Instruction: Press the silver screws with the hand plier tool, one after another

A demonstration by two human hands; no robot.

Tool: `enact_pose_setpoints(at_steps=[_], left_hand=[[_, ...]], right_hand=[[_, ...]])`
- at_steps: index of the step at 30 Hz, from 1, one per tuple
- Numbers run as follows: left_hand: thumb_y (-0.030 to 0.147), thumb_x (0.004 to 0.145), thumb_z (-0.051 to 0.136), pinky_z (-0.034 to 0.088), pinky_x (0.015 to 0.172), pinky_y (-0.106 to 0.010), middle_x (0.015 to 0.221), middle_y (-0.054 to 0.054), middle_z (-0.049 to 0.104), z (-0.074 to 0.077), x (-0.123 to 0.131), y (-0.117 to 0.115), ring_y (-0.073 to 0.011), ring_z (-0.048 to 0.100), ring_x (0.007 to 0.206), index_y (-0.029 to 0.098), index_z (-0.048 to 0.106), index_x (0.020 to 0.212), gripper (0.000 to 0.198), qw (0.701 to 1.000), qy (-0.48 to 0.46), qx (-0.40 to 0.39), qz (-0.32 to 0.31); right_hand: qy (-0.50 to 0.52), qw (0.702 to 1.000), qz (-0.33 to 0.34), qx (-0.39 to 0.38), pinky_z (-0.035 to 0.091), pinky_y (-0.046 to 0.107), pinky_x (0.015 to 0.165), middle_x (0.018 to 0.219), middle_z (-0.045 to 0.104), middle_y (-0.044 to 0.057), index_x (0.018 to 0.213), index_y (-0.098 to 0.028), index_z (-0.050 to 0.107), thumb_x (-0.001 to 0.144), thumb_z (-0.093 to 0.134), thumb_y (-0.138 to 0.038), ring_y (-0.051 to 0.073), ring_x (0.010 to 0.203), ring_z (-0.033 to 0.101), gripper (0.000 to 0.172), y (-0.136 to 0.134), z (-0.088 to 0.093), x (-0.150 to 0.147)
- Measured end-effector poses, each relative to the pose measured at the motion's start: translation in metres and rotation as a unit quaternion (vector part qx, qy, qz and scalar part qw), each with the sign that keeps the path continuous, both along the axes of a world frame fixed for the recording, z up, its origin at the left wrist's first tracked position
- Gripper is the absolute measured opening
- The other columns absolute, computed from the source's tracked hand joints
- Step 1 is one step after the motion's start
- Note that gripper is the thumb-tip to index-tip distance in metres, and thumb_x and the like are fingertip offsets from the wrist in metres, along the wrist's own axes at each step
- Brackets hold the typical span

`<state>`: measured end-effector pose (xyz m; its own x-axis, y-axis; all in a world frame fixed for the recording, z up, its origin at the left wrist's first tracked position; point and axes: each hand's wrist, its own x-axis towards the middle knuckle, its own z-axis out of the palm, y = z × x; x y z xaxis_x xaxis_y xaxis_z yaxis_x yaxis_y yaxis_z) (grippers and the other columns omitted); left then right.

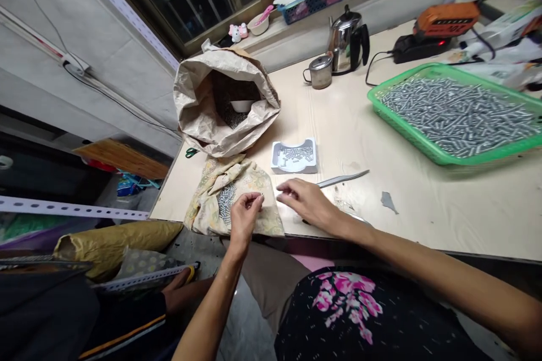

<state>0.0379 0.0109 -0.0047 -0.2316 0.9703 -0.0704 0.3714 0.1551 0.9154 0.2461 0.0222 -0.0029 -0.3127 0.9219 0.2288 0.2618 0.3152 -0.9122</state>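
Note:
Above the patterned cloth [262, 180], my left hand [244, 215] is closed in a pinch, with a tiny shiny metal piece [261, 196] at its fingertips. A pile of small metal pins or screws [226, 202] lies on that cloth, just left of the hand. My right hand [311, 203] hovers to the right over the table edge, thumb and fingers slightly apart with nothing visible between them. Beyond it stands a small white box [294, 168] with a cut-away front, holding several loose metal pieces [298, 152].
Behind the cloth, an open paper sack [192, 107] contains a white scoop [242, 106]. A green basket [444, 158] full of metal rods stands right, near a kettle [347, 39], a lidded cup [320, 73] and an orange battery [446, 20]. A grey strip [345, 178] lies near my right hand. Another person's leg [186, 293] is lower left.

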Motion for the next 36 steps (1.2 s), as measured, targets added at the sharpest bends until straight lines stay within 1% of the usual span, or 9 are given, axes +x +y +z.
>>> enact_pose_setpoints(at_steps=[5, 11, 15, 17, 20, 23, 26, 31, 36], left_hand=[[0.041, 0.071, 0.076, 0.05, 0.061, -0.023, 0.076, -0.003, 0.071, 0.003, 0.008, -0.011, -0.0121, 0.062, 0.062, 0.012, 0.07, 0.086, 0.033, 0.998, -0.063, -0.01, -0.005], [0.039, 0.053, 0.091, 0.056, 0.06, -0.025, 0.065, 0.0, 0.068, -0.002, -0.009, -0.013, -0.0107, 0.062, 0.055, 0.011, 0.068, 0.08, 0.045, 0.974, -0.202, -0.096, 0.033], [0.027, 0.052, 0.093, 0.057, 0.059, -0.022, 0.059, -0.001, 0.067, -0.003, -0.022, -0.006, -0.0098, 0.063, 0.053, 0.011, 0.067, 0.078, 0.041, 0.944, -0.283, -0.158, 0.056], [0.022, 0.052, 0.093, 0.057, 0.059, -0.021, 0.06, 0.0, 0.067, -0.001, -0.03, -0.004, -0.0087, 0.063, 0.053, 0.011, 0.066, 0.08, 0.04, 0.937, -0.304, -0.154, 0.077], [0.024, 0.051, 0.093, 0.057, 0.06, -0.02, 0.06, 0.002, 0.067, 0.0, -0.037, -0.005, -0.0073, 0.062, 0.054, 0.01, 0.068, 0.088, 0.046, 0.946, -0.29, -0.105, 0.101], [0.032, 0.051, 0.092, 0.057, 0.059, -0.02, 0.065, 0.002, 0.068, -0.002, -0.034, -0.011, -0.0076, 0.062, 0.055, 0.009, 0.069, 0.089, 0.051, 0.963, -0.239, -0.084, 0.092], [0.037, 0.054, 0.089, 0.055, 0.058, -0.02, 0.069, 0.0, 0.07, -0.004, -0.019, -0.018, -0.0083, 0.063, 0.056, 0.009, 0.07, 0.087, 0.047, 0.974, -0.197, -0.102, 0.048], [0.038, 0.063, 0.082, 0.052, 0.058, -0.022, 0.064, 0.0, 0.068, -0.008, 0.028, -0.019, -0.0099, 0.061, 0.056, 0.01, 0.072, 0.087, 0.038, 0.972, -0.172, -0.146, -0.062], [0.044, 0.061, 0.079, 0.046, 0.053, -0.022, 0.057, 0.0, 0.063, -0.017, 0.068, -0.008, -0.0097, 0.055, 0.051, 0.011, 0.071, 0.077, 0.038, 0.963, -0.131, -0.191, -0.136]], right_hand=[[0.079, 0.987, 0.042, -0.133, 0.042, 0.024, 0.059, 0.07, 0.066, 0.001, 0.077, -0.016, 0.065, 0.084, 0.065, -0.033, 0.013, 0.065, 0.059, 0.018, 0.026, -0.018, -0.054], [0.066, 0.986, 0.057, -0.14, 0.045, 0.023, 0.059, 0.067, 0.066, 0.0, 0.08, -0.017, 0.064, 0.085, 0.06, -0.023, 0.012, 0.062, 0.061, 0.009, 0.024, -0.033, -0.072], [0.039, 0.987, 0.07, -0.141, 0.047, 0.024, 0.058, 0.065, 0.066, 0.0, 0.082, -0.015, 0.063, 0.089, 0.053, -0.017, 0.012, 0.058, 0.062, 0.013, 0.031, -0.034, -0.088], [0.024, 0.989, 0.076, -0.127, 0.05, 0.026, 0.062, 0.068, 0.067, 0.002, 0.083, -0.014, 0.064, 0.091, 0.051, -0.016, 0.014, 0.062, 0.064, 0.016, 0.036, -0.029, -0.098], [0.009, 0.994, 0.074, -0.08, 0.05, 0.03, 0.083, 0.091, 0.071, 0.008, 0.091, -0.013, 0.068, 0.09, 0.056, -0.015, 0.017, 0.089, 0.066, 0.012, 0.039, -0.012, -0.103], [-0.047, 0.995, 0.073, 0.043, 0.047, 0.033, 0.092, 0.111, 0.066, 0.011, 0.111, -0.014, 0.067, 0.093, 0.055, -0.017, 0.019, 0.103, 0.06, 0.022, 0.03, 0.005, -0.079], [-0.172, 0.972, 0.029, 0.16, 0.049, 0.035, 0.083, 0.094, 0.065, 0.01, 0.106, -0.016, 0.069, 0.1, 0.044, -0.024, 0.02, 0.091, 0.059, 0.027, 0.007, 0.009, -0.025], [-0.358, 0.922, -0.05, 0.141, 0.046, 0.037, 0.077, 0.092, 0.062, 0.011, 0.101, -0.014, 0.068, 0.097, 0.049, -0.025, 0.024, 0.089, 0.055, 0.022, -0.035, -0.019, 0.072], [-0.402, 0.907, -0.045, 0.12, 0.04, 0.035, 0.077, 0.095, 0.061, 0.009, 0.103, -0.015, 0.065, 0.095, 0.054, -0.025, 0.023, 0.088, 0.052, 0.017, -0.057, -0.045, 0.101]])
